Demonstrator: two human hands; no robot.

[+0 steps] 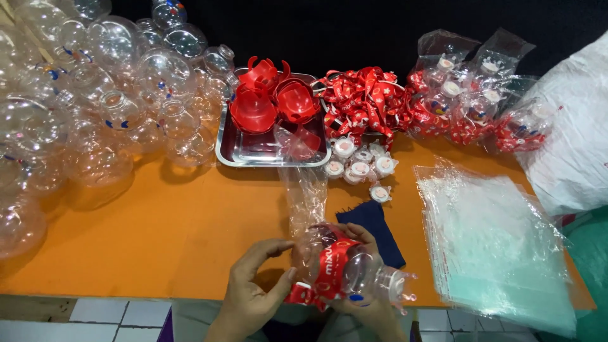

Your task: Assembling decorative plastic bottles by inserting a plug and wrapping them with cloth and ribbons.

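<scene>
**Bottle in bag, at table's near edge**

Clear round plastic bottle [354, 269], lying on its side, neck and white cap pointing right. Red strap [329, 269] wrapped across its middle. Bottle sits partly inside a thin clear plastic bag [305, 196], whose open end trails up across the orange tabletop.

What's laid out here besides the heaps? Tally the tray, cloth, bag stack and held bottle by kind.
Steel tray: 1
Dark blue cloth: 1
Stack of clear bags: 1
Clear bottle with red strap, in right hand: 1
Total: 4
</scene>
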